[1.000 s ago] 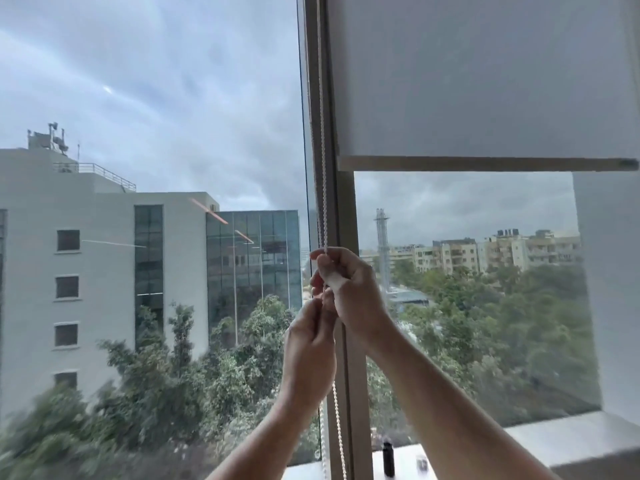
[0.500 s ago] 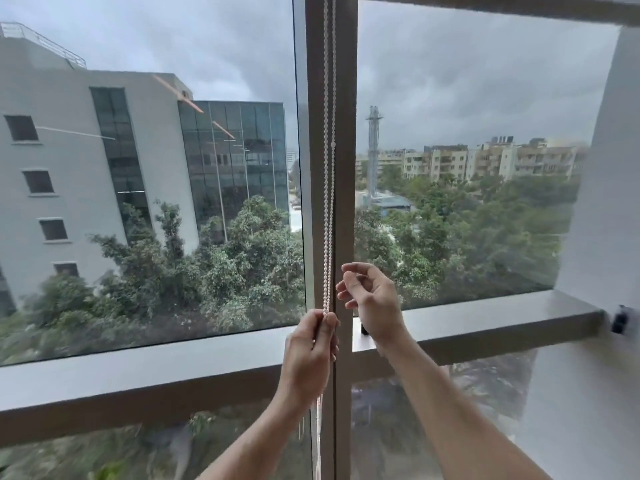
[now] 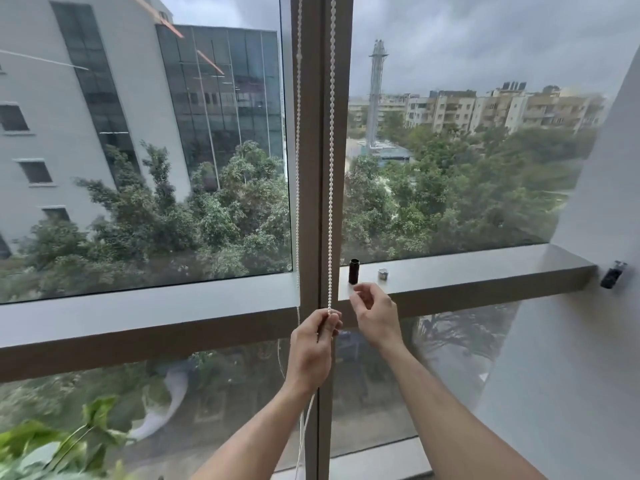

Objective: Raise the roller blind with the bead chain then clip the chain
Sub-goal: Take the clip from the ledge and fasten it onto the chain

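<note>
Chain and hands at the window's central post

The bead chain [image 3: 331, 168] hangs down in front of the upright post [image 3: 311, 133] between two panes, its second strand at 9 o'clock of the first. The left hand [image 3: 311, 344] closes on the chain at the crossbar [image 3: 138, 327]; the right hand [image 3: 375, 315] sits just beside it at 3 o'clock, apart from the chain. On the ledge [image 3: 485, 268], at 12 o'clock of the right hand, stands a small cylinder [image 3: 354, 271], with a small block [image 3: 382, 274] at its 3 o'clock. A clip [image 3: 613, 274] sits on the wall [image 3: 588, 341] at far 3 o'clock.

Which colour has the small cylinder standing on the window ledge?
Dark brown, nearly black: the cylinder shows best in the head view, the only one.
</note>
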Action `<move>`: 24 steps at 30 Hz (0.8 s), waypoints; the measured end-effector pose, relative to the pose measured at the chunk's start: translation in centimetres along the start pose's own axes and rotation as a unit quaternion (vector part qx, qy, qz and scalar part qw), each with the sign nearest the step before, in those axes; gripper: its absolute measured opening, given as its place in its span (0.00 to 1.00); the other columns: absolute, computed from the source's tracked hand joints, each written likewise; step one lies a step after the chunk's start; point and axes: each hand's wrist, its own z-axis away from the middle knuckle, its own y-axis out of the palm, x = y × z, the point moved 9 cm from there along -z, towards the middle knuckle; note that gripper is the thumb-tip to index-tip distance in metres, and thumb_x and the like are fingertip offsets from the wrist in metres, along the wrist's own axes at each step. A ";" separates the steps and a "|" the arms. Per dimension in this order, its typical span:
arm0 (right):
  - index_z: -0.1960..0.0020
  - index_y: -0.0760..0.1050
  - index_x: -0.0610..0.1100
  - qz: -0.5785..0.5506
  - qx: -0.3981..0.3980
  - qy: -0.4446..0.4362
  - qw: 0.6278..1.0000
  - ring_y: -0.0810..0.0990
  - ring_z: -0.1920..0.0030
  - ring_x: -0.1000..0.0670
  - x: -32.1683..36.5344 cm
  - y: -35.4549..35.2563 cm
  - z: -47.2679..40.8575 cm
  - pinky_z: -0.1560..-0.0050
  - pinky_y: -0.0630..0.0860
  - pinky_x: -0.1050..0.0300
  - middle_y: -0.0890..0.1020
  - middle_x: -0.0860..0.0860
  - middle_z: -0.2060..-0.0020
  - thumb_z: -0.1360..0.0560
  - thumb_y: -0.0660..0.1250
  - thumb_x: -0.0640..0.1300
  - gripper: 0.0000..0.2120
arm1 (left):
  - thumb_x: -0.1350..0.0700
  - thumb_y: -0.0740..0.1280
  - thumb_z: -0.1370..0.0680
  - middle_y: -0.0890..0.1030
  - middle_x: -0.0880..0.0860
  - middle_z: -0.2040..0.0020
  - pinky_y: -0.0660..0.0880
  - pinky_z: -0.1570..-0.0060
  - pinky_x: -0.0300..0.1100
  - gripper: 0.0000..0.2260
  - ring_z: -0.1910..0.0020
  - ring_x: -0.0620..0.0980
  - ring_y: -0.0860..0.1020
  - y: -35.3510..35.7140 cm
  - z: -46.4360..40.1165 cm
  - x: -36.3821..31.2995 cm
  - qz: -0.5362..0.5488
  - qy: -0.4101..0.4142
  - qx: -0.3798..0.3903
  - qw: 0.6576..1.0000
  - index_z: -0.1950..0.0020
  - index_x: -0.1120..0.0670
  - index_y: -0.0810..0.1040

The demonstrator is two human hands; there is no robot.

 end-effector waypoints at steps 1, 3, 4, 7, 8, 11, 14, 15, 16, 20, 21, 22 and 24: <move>0.45 0.80 0.42 0.010 -0.004 0.001 1.000 0.82 0.56 0.50 -0.4 -0.1 -0.4 0.50 0.77 0.57 0.84 0.49 0.57 0.21 0.68 0.43 0.07 | 0.54 0.65 0.19 0.84 0.48 0.60 0.79 0.56 0.40 0.09 0.61 0.43 0.81 0.3 -0.1 0.3 -0.007 -0.004 -0.001 1.000 0.55 0.44 0.81; 0.46 0.80 0.41 0.025 -0.012 0.007 1.000 0.82 0.54 0.47 -1.1 -0.3 -1.4 0.49 0.77 0.54 0.83 0.48 0.57 0.21 0.68 0.43 0.07 | 0.55 0.65 0.19 0.84 0.49 0.62 0.79 0.54 0.44 0.08 0.61 0.43 0.81 0.9 -0.3 1.0 -0.015 -0.015 -0.005 1.000 0.55 0.45 0.81; 0.45 0.79 0.41 0.031 -0.012 0.010 0.999 0.82 0.53 0.46 -1.5 -0.2 -1.9 0.48 0.77 0.53 0.83 0.48 0.57 0.21 0.68 0.43 0.07 | 0.55 0.65 0.19 0.84 0.49 0.62 0.79 0.53 0.46 0.08 0.61 0.44 0.81 1.2 -0.4 1.3 -0.015 -0.021 -0.010 1.000 0.55 0.45 0.81; 0.42 0.78 0.40 0.048 -0.005 0.016 0.999 0.81 0.50 0.44 -2.6 0.2 -3.8 0.45 0.78 0.48 0.82 0.47 0.53 0.21 0.68 0.43 0.10 | 0.55 0.65 0.19 0.83 0.49 0.62 0.79 0.55 0.43 0.09 0.63 0.43 0.80 1.6 -0.7 1.9 -0.017 -0.026 -0.022 0.999 0.56 0.44 0.80; 0.41 0.77 0.39 0.055 -0.002 0.019 0.998 0.81 0.48 0.43 -2.9 0.4 -4.5 0.44 0.77 0.47 0.82 0.45 0.50 0.22 0.68 0.44 0.12 | 0.55 0.65 0.19 0.83 0.48 0.63 0.78 0.56 0.40 0.09 0.64 0.42 0.80 1.7 -0.8 2.0 -0.018 -0.026 -0.026 0.999 0.56 0.44 0.80; 0.34 0.74 0.37 0.068 0.014 0.032 0.997 0.80 0.44 0.41 -3.9 1.3 -6.7 0.39 0.75 0.47 0.80 0.42 0.42 0.22 0.69 0.44 0.19 | 0.55 0.66 0.19 0.83 0.48 0.63 0.76 0.59 0.37 0.09 0.65 0.41 0.79 1.9 -1.1 2.4 -0.019 -0.029 -0.034 0.999 0.57 0.44 0.81; 0.30 0.71 0.37 0.071 0.037 0.042 0.996 0.77 0.39 0.41 -4.6 2.3 -8.6 0.36 0.71 0.48 0.78 0.40 0.37 0.23 0.69 0.44 0.23 | 0.55 0.66 0.19 0.83 0.50 0.63 0.77 0.59 0.39 0.10 0.65 0.43 0.79 2.1 -1.2 3.1 -0.034 -0.030 -0.042 0.998 0.57 0.43 0.81; 0.30 0.71 0.37 0.071 0.040 0.044 0.996 0.76 0.37 0.41 -4.7 2.6 -9.2 0.36 0.69 0.49 0.78 0.40 0.37 0.23 0.70 0.44 0.24 | 0.55 0.66 0.19 0.83 0.51 0.63 0.77 0.60 0.40 0.10 0.65 0.44 0.80 2.1 -1.2 3.4 -0.035 -0.030 -0.044 0.998 0.57 0.43 0.81; 0.30 0.71 0.36 0.073 0.044 0.046 0.995 0.75 0.36 0.41 -4.9 2.8 -9.7 0.36 0.68 0.50 0.79 0.39 0.37 0.23 0.70 0.44 0.24 | 0.54 0.66 0.19 0.83 0.51 0.62 0.77 0.60 0.40 0.10 0.65 0.45 0.80 2.2 -1.2 3.6 -0.038 -0.030 -0.046 0.998 0.57 0.42 0.81; 0.30 0.71 0.38 0.080 0.066 0.052 0.993 0.76 0.35 0.41 -5.7 3.8 -11.3 0.36 0.69 0.52 0.79 0.40 0.36 0.23 0.71 0.45 0.25 | 0.51 0.66 0.20 0.83 0.48 0.61 0.78 0.58 0.47 0.07 0.63 0.50 0.80 2.7 -1.3 4.2 -0.061 -0.027 -0.050 0.997 0.54 0.41 0.80; 0.31 0.72 0.38 0.084 0.069 0.051 0.993 0.77 0.35 0.41 -5.9 3.9 -11.6 0.37 0.69 0.53 0.80 0.40 0.37 0.24 0.72 0.45 0.24 | 0.51 0.65 0.20 0.83 0.49 0.61 0.78 0.58 0.48 0.07 0.63 0.50 0.80 2.8 -1.4 4.3 -0.064 -0.027 -0.053 0.996 0.54 0.41 0.80; 0.32 0.74 0.38 0.087 0.071 0.049 0.993 0.78 0.36 0.41 -6.1 4.1 -11.9 0.39 0.69 0.54 0.81 0.40 0.38 0.24 0.72 0.45 0.23 | 0.51 0.66 0.20 0.83 0.49 0.61 0.78 0.58 0.49 0.07 0.63 0.50 0.80 2.9 -1.4 4.4 -0.066 -0.027 -0.056 0.996 0.55 0.40 0.81; 0.37 0.76 0.39 0.087 0.069 0.045 0.993 0.80 0.40 0.41 -6.4 4.3 -12.3 0.46 0.69 0.56 0.83 0.41 0.42 0.24 0.71 0.44 0.18 | 0.52 0.67 0.20 0.83 0.48 0.61 0.79 0.58 0.48 0.10 0.64 0.48 0.80 3.1 -1.5 4.6 -0.070 -0.028 -0.062 0.995 0.56 0.37 0.81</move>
